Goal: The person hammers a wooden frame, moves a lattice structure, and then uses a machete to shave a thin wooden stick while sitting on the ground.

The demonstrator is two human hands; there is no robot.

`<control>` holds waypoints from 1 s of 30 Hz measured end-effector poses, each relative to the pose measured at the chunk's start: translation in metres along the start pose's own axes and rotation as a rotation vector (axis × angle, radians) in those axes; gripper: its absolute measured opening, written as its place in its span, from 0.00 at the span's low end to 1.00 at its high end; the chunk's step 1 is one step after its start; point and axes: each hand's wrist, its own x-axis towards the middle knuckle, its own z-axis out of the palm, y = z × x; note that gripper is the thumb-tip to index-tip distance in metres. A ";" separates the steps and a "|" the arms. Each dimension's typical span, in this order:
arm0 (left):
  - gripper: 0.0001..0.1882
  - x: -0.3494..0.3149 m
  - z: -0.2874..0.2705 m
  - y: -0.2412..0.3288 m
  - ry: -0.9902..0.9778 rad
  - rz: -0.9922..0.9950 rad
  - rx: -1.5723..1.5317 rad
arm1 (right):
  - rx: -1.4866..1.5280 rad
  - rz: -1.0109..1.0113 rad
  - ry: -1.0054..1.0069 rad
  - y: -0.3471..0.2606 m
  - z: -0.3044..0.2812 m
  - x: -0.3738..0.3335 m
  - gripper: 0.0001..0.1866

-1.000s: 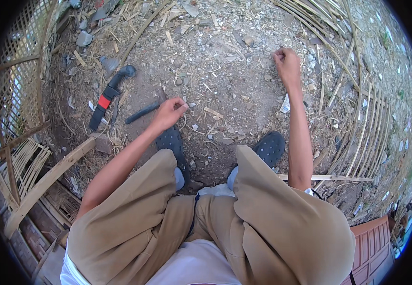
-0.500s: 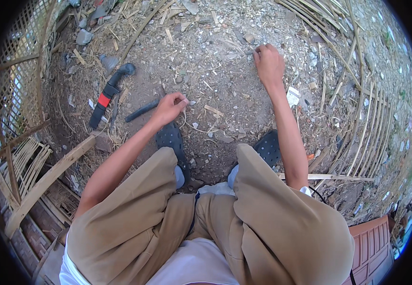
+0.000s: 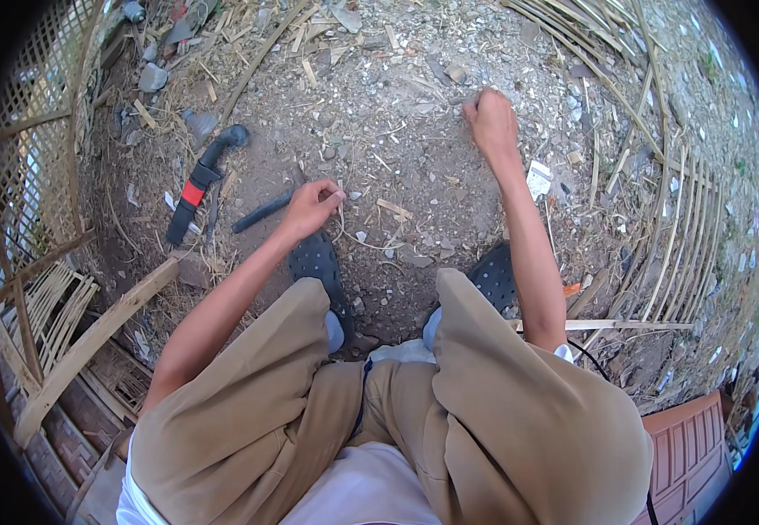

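My left hand [image 3: 312, 207] is closed in a pinch in front of my left shoe, with a thin pale strip [image 3: 339, 226] trailing from its fingertips toward the ground. Beside its wrist lies a dark rod [image 3: 263, 211]. Farther out, my right hand [image 3: 492, 122] is curled closed just above the littered ground. Its fingertips face away, so anything inside them is hidden. To the left of my left hand lies a black curved-handled tool [image 3: 192, 192] that looks like a sheathed knife, with a red band around it.
Dark perforated clogs [image 3: 316, 262] are on my feet. A wooden beam [image 3: 99, 350] slants across the lower left beside lattice panels [image 3: 42, 114]. Bamboo slats [image 3: 681, 241] lie on the right. A white packet [image 3: 539, 178] rests near my right forearm. Stones and chips litter the dirt.
My right hand's fingers have curled in more tightly, and the hand sits slightly lower in the picture. My left hand has barely moved. The whole view has shifted a little.
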 end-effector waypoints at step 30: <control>0.10 0.011 0.008 0.001 0.060 0.018 0.067 | -0.177 -0.311 0.137 -0.032 0.005 0.033 0.12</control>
